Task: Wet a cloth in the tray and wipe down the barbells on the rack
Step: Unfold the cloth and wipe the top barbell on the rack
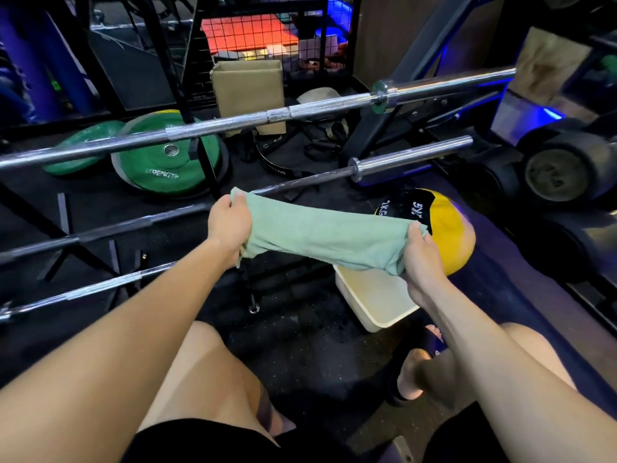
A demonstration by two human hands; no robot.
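Observation:
A green cloth (320,235) is stretched between both hands in the middle of the view. My left hand (228,225) grips its left end, just in front of the dark middle barbell (140,225). My right hand (422,259) grips the right end above the white tray (377,305), which stands on the floor. A chrome barbell (233,123) lies across the rack higher up. Another chrome barbell (100,287) lies lower at the left.
A yellow and black medicine ball (447,225) sits behind the tray. Green weight plates (167,162) lean on the floor behind the rack, near a cardboard box (248,91). Black dumbbells (561,172) line the right side. My knees and a sandalled foot (414,369) are below.

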